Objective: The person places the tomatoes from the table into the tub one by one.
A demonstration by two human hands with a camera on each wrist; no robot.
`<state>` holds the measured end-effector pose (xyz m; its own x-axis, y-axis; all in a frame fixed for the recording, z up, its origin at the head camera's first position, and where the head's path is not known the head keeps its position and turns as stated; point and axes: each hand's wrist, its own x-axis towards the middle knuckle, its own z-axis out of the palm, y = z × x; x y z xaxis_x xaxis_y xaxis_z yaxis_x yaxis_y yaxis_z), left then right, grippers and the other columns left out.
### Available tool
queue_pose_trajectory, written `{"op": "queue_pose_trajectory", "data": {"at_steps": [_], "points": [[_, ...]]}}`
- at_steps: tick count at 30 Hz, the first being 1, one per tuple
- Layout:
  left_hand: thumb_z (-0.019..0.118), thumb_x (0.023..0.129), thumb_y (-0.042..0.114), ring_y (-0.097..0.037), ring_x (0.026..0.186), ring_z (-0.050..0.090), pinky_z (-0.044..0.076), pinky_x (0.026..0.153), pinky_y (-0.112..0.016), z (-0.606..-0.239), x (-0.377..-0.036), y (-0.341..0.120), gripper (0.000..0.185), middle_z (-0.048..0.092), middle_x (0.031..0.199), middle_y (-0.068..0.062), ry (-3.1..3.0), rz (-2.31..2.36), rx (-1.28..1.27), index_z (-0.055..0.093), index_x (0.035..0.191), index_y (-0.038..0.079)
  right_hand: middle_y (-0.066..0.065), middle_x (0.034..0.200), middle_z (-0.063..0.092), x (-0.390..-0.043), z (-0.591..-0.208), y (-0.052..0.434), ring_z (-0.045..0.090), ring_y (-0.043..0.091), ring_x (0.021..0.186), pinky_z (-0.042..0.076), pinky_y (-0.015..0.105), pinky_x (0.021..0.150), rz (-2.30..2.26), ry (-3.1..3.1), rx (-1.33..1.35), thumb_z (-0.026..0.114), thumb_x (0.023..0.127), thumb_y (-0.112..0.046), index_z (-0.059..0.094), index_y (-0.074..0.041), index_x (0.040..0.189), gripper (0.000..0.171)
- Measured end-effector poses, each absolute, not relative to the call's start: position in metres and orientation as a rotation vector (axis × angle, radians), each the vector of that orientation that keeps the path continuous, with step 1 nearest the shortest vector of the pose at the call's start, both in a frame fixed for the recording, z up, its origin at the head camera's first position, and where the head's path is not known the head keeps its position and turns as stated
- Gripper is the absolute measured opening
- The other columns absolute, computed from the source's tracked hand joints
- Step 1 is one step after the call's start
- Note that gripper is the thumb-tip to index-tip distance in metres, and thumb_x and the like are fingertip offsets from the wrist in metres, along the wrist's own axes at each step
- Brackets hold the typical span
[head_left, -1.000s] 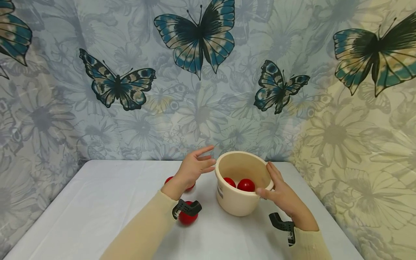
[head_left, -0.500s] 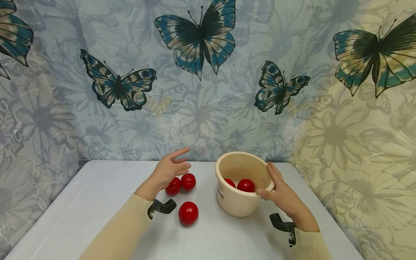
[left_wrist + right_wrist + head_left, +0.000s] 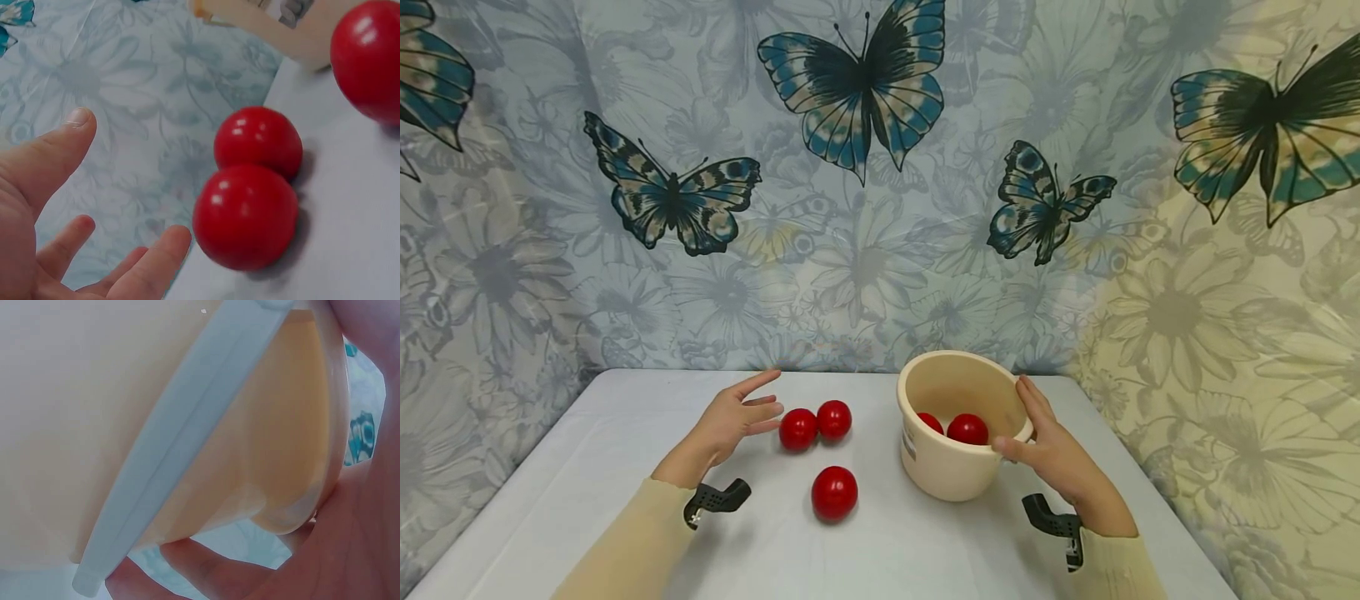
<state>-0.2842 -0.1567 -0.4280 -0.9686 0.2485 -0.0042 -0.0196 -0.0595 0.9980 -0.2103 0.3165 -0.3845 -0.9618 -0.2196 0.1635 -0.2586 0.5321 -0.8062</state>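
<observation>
My left hand (image 3: pixel 728 425) hovers over the left side of the table, fingers spread and holding nothing. Just right of its fingertips lie two shiny red balls, one nearer (image 3: pixel 798 430) and one farther (image 3: pixel 834 421), side by side. A third red ball (image 3: pixel 834 494) rests closer to the front. My right hand (image 3: pixel 1051 450) grips the cream bucket (image 3: pixel 947 475) at its right side, thumb at the rim and fingers round the wall. Inside the bucket two red balls show, one (image 3: pixel 967 428) in full view, the other (image 3: pixel 931 422) partly hidden by the rim. A pale handle (image 3: pixel 169 444) crosses the bucket's side.
A white cloth covers the table (image 3: pixel 587 467), whose far edge meets a butterfly-and-flower backdrop (image 3: pixel 865 267). Each wrist carries a black camera mount, on the left (image 3: pixel 718 498) and the right (image 3: pixel 1052 518).
My left hand has moved left, away from the bucket and past the two far balls, uncovering all three balls on the table. My right hand and the bucket stay put.
</observation>
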Motion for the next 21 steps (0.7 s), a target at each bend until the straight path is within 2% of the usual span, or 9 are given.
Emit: {"op": "queue_pose_trajectory", "data": {"at_steps": [7, 10, 14, 21], "points": [[0.070, 0.093, 0.004, -0.045, 0.139, 0.032, 0.052, 0.093, -0.046, -0.457, -0.280, -0.174, 0.072, 0.018, 0.159, -0.024, 1.977, 2.191, 0.186, 0.034, 0.155, 0.006, 0.014, 0.164, -0.009, -0.210, -0.384, 0.316, -0.006, 0.044, 0.147, 0.017, 0.072, 0.108, 1.433, -2.709, 0.429, 0.076, 0.089, -0.031, 0.001, -0.004, 0.159, 0.106], [0.071, 0.092, 0.003, -0.044, 0.136, 0.038, 0.052, 0.094, -0.044, -0.477, -0.276, -0.178, 0.073, 0.023, 0.156, -0.029, 1.975, 2.188, 0.144, 0.034, 0.155, 0.005, 0.013, 0.164, -0.009, -0.210, -0.384, 0.317, -0.007, 0.043, 0.147, 0.016, 0.073, 0.108, 1.434, -2.713, 0.421, 0.076, 0.090, -0.031, 0.000, -0.005, 0.159, 0.106], [0.068, 0.092, -0.003, -0.040, 0.135, 0.041, 0.054, 0.093, -0.041, -0.496, -0.269, -0.181, 0.070, 0.030, 0.153, -0.030, 1.977, 2.229, 0.045, 0.036, 0.154, 0.003, 0.013, 0.164, -0.009, -0.211, -0.386, 0.316, -0.005, 0.043, 0.147, 0.017, 0.072, 0.109, 1.433, -2.716, 0.424, 0.076, 0.090, -0.031, 0.001, -0.005, 0.159, 0.105], [0.073, 0.089, 0.000, -0.040, 0.124, 0.053, 0.055, 0.091, -0.036, -0.499, -0.267, -0.177, 0.069, 0.036, 0.149, -0.032, 2.099, 2.184, 0.054, 0.041, 0.151, 0.001, 0.011, 0.165, -0.009, -0.211, -0.386, 0.317, -0.004, 0.044, 0.147, 0.017, 0.072, 0.108, 1.407, -2.724, 0.415, 0.075, 0.090, -0.033, 0.001, -0.006, 0.160, 0.105]]}}
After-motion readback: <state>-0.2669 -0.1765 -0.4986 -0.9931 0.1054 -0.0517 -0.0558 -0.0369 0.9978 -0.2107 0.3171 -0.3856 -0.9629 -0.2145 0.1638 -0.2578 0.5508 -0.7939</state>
